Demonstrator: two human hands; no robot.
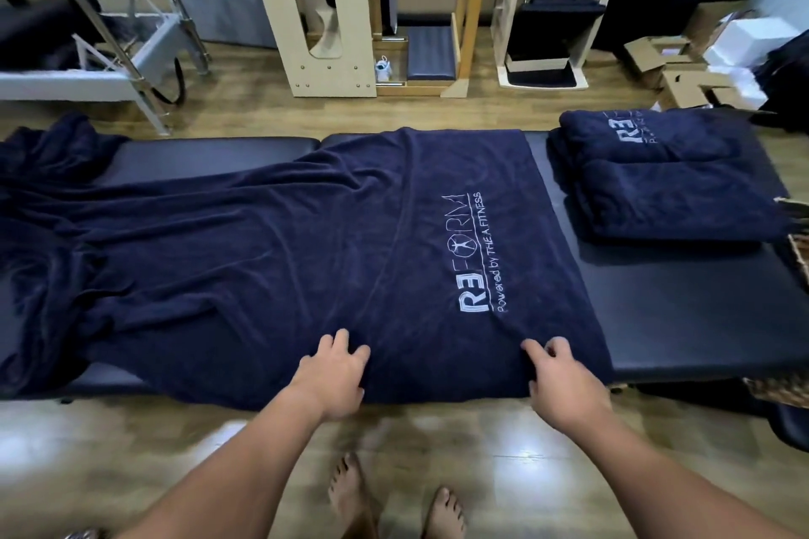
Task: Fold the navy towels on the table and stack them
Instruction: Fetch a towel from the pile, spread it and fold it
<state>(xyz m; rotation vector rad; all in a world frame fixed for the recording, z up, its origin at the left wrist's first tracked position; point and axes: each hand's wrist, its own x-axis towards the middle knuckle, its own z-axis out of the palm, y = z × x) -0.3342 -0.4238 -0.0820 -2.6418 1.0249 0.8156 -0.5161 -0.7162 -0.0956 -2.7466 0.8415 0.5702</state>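
While a large navy towel (271, 258) lies spread across the black padded tabletop (683, 319), its white logo (470, 254) facing up, both hands rest at its near edge. The left hand (332, 376) lies on the cloth with fingers spread and relaxed, its grip wide and holding nothing. The right hand (564, 385) curls its fingers at the hem near the towel's right corner; whether its grip pinches the fabric I cannot tell. Folded navy towels (665, 184) sit stacked at the tabletop's far right, apart from the spread one. More crumpled navy cloth (57, 153) bunches at the far left.
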